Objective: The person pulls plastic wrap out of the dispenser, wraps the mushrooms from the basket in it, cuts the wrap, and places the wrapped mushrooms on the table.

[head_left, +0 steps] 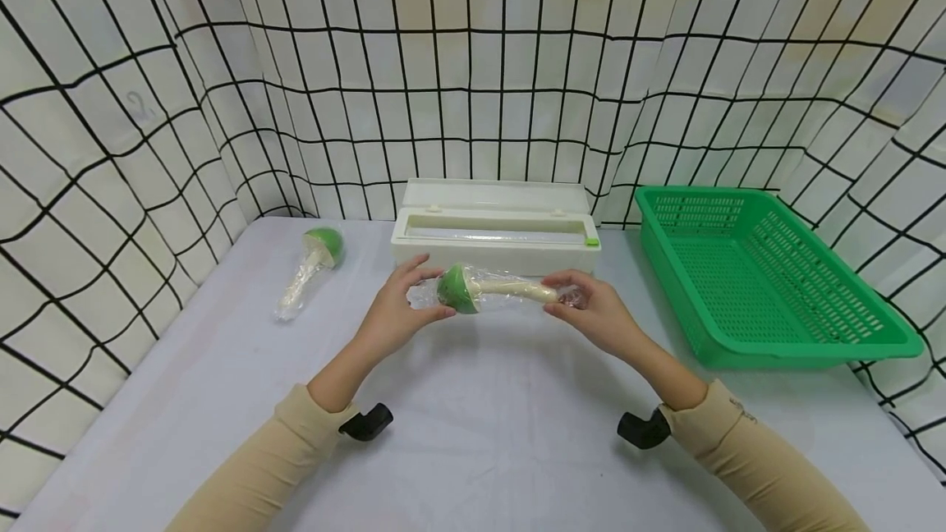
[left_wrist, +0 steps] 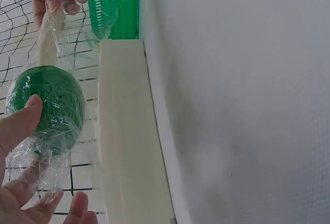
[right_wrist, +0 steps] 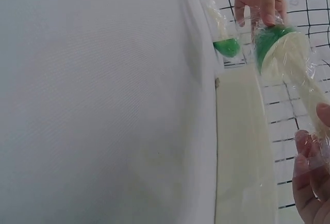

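Note:
Between the two hands, above the table, a mushroom-shaped piece with a green domed cap and a long cream stem lies sideways in clear plastic film. My left hand holds its cap end; in the left wrist view the thumb presses the green cap and the fingers are behind loose film. My right hand pinches the stem's far end, where the film bunches up. A second film-wrapped mushroom-shaped piece rests on the table to the left, also visible in the right wrist view.
Behind the hands stands a white film dispenser box with its lid raised and a green slider at its right end. A green plastic basket sits at the right. Black grid netting over white cloth encloses the table.

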Demonstrator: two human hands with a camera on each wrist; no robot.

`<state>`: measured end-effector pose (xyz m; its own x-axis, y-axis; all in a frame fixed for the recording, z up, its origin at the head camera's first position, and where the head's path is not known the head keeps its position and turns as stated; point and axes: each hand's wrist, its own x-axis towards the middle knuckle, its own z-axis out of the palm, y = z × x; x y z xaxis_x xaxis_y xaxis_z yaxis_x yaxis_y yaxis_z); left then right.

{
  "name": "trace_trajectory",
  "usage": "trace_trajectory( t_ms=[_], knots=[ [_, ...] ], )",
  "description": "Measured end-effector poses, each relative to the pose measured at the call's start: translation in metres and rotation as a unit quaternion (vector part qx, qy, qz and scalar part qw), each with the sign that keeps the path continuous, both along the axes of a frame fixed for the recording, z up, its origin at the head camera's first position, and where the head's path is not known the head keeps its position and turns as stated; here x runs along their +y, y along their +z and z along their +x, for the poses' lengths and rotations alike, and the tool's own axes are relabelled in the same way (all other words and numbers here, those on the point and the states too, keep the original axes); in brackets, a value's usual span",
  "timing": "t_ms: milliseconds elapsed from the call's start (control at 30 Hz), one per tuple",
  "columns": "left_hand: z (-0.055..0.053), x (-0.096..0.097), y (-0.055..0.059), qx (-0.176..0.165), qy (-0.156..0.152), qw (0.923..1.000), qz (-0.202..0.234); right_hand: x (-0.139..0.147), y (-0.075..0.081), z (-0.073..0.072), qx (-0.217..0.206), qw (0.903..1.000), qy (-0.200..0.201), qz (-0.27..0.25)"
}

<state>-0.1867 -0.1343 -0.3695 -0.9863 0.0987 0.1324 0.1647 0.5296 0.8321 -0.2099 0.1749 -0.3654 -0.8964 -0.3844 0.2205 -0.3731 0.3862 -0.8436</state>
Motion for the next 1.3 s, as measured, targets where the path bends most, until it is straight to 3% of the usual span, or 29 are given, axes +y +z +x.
trace_trajectory(
  t_ms=[433,733,1000,1300],
  knots=[
    [0.000,-0.001,-0.002,-0.016,-0.008,0.9997,0.016,-0.002,-0.003,-0.004,0.008,0.9997,-0.023,0.007],
    [-0.005,-0.001,-0.002,-0.012,-0.011,0.9996,0.025,-0.003,-0.004,-0.010,0.068,0.9961,-0.040,0.041],
    [-0.010,-0.003,-0.004,-0.012,-0.021,0.9997,0.009,-0.002,-0.005,-0.013,0.066,0.9958,-0.036,0.053],
    [-0.016,-0.005,-0.006,-0.008,-0.024,0.9997,-0.002,-0.005,-0.007,-0.021,0.102,0.9923,-0.024,0.067]
  ],
)
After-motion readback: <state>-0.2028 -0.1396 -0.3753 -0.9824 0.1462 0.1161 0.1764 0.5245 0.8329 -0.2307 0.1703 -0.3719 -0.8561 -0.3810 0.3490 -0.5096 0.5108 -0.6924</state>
